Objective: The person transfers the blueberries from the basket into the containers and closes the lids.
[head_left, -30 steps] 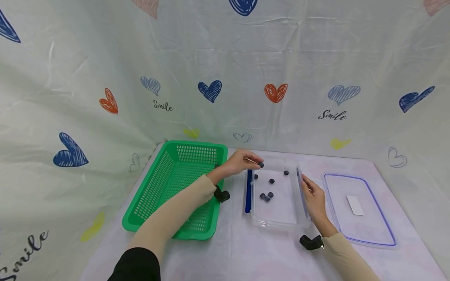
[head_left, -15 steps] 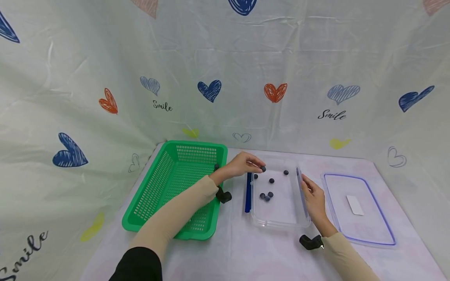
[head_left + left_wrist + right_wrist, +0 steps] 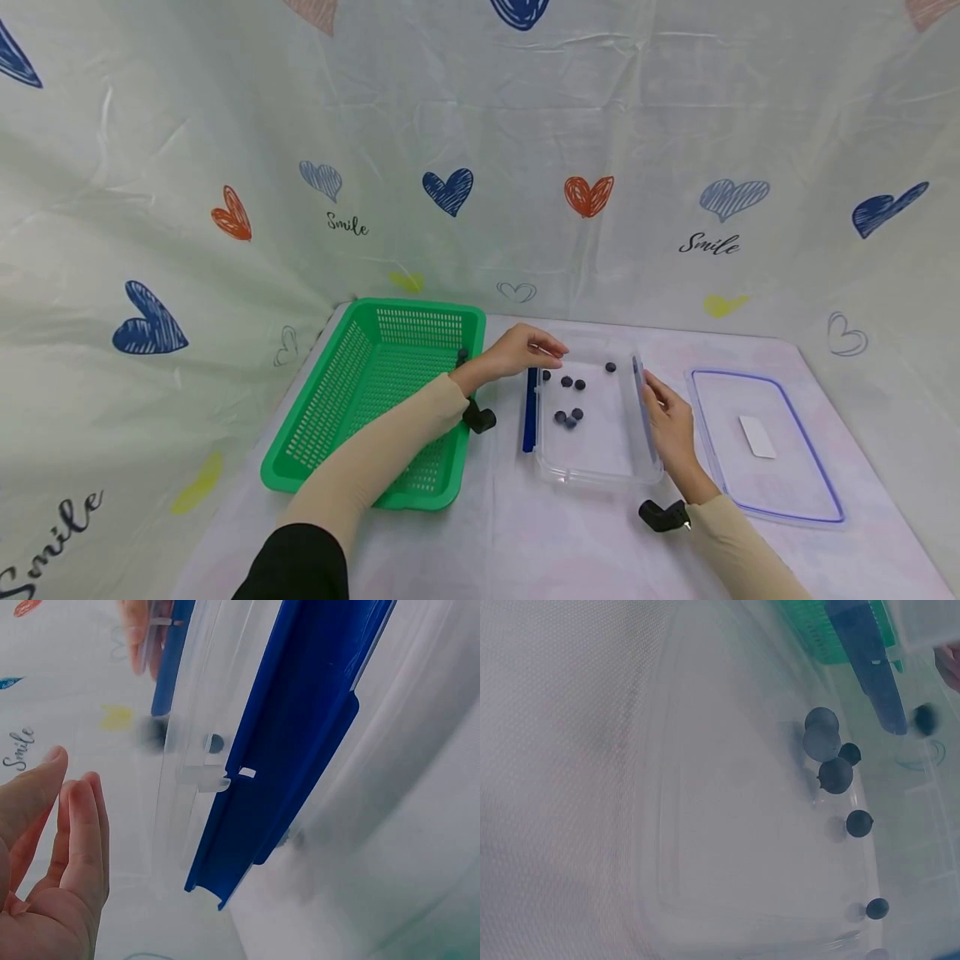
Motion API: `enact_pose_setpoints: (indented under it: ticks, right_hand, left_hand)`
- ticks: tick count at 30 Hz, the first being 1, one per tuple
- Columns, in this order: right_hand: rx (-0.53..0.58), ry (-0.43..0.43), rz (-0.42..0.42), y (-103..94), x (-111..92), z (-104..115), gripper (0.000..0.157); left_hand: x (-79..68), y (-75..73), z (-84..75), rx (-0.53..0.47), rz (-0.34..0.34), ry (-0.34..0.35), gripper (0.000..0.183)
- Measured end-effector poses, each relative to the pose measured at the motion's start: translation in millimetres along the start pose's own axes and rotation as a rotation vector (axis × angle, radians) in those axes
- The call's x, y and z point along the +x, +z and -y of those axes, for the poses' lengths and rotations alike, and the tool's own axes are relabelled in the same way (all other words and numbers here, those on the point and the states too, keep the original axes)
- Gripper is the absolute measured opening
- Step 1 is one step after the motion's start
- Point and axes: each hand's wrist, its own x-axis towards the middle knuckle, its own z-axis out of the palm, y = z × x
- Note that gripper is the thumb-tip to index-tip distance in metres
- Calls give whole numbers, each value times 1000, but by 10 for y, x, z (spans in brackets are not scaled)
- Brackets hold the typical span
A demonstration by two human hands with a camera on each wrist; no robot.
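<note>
My left hand (image 3: 521, 350) hovers over the back left of a clear plastic container (image 3: 592, 479), fingers extended and thumb apart. Nothing is held between those fingers (image 3: 84, 832). One blueberry (image 3: 566, 382) shows below them, blurred in the left wrist view as a dark spot (image 3: 154, 733). Several other blueberries (image 3: 577, 414) lie in the container, three of them clustered left of centre. At the container's right wall my right hand (image 3: 670, 425) holds its edge between thumb and fingers. A blue side flap (image 3: 292, 712) hangs out from the left wall.
A green slotted basket (image 3: 360, 392) stands left of the container, under my left forearm. Small dark shapes (image 3: 462, 356) show at its right side. On the right lies a clear lid (image 3: 806, 450) with a blue seal and a white label. A patterned curtain (image 3: 480, 108) rises behind.
My left hand has moved slightly right and down over the container, and the blueberry it pinched has been let go and dropped below the fingertips. The right hand has stayed put.
</note>
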Motion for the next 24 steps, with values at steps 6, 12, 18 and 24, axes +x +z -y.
enact_pose_setpoints:
  ticks: [6, 12, 18, 24]
  right_hand:
    - [-11, 7, 5, -2, -3, 12, 41]
    - [-19, 11, 0, -4, -12, 24, 42]
    - [-19, 15, -3, 7, -8, 29, 41]
    - [-26, 17, 3, -10, -20, 46, 41]
  left_hand:
    - [-28, -36, 9, 20, -15, -11, 25]
    - [-67, -116, 9, 16, -36, -10, 25]
    - [-121, -241, 15, -8, -55, -2, 28]
    - [-204, -380, -12, -37, -91, 10, 26]
